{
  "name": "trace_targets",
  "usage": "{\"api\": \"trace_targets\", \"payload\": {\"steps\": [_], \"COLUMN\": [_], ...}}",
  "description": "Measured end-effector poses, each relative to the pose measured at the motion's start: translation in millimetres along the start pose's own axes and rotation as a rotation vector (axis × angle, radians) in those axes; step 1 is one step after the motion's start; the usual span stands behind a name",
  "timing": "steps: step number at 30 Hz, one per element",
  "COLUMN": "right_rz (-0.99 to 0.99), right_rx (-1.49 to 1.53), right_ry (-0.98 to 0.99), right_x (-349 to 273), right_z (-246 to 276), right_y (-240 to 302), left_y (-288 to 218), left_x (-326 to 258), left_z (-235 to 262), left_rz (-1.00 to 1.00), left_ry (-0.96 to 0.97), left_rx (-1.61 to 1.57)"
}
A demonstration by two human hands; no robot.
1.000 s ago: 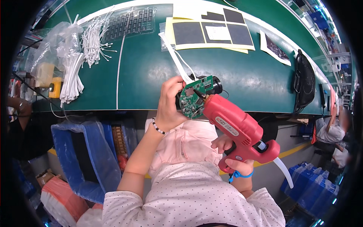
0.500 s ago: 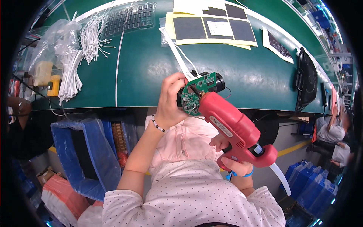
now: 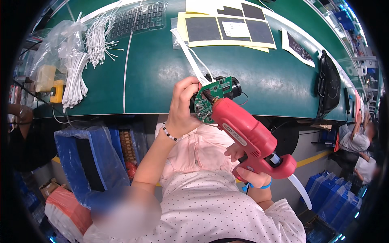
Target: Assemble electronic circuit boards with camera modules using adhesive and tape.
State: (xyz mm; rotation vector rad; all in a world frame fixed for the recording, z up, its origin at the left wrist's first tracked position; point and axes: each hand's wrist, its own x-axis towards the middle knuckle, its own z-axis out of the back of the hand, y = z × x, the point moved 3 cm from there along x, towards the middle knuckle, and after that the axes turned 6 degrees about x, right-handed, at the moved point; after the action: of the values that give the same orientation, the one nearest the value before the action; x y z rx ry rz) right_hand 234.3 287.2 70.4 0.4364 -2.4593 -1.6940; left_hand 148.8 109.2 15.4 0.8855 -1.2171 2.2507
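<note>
My left hand (image 3: 183, 106) grips a small black part with a green circuit board (image 3: 209, 100) on it, held up just above the near edge of the green work table (image 3: 162, 77). My right hand (image 3: 249, 172) is closed around the handle of a red hot glue gun (image 3: 250, 137). The gun's nozzle touches the upper face of the board. A clear glue stick (image 3: 300, 190) pokes out of the gun's back end. White flat cables (image 3: 190, 56) run from the part onto the table.
Bundles of white wires (image 3: 85, 56) and plastic bags lie at the table's left. Yellow sheets with black pads (image 3: 227, 24) sit at the back, a black pouch (image 3: 329, 85) at the right. Blue bins (image 3: 93, 158) stand under the table. Another person (image 3: 356, 141) sits at far right.
Both hands and the glue gun have barely shifted; the nozzle stays pressed against the circuit board.
</note>
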Motion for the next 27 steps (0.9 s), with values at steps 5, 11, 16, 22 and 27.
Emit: {"api": "trace_targets", "payload": {"steps": [5,11,16,22,27], "right_rz": [0.055,0.082,0.074,0.080,0.051], "right_rx": [-0.052,-0.103,-0.165,-0.132,-0.170], "right_ry": [0.046,0.035,0.038,0.012,0.015], "right_x": [4.3,5.7,6.5,5.5,3.9], "right_z": [-1.3,-0.2,-1.1,-2.0,-1.6], "right_y": [1.7,0.9,4.8,4.1,6.2], "left_y": [0.1,-1.1,-1.3,-2.6,-1.4], "left_x": [-0.8,0.5,0.3,1.9,-0.2], "left_z": [-0.4,-0.4,0.0,-0.2,0.0], "left_rz": [-0.001,0.004,0.004,-0.004,0.005], "left_ry": [-0.003,-0.006,-0.025,-0.021,-0.023], "left_rx": [-0.007,-0.012,-0.016,-0.004,-0.006]}}
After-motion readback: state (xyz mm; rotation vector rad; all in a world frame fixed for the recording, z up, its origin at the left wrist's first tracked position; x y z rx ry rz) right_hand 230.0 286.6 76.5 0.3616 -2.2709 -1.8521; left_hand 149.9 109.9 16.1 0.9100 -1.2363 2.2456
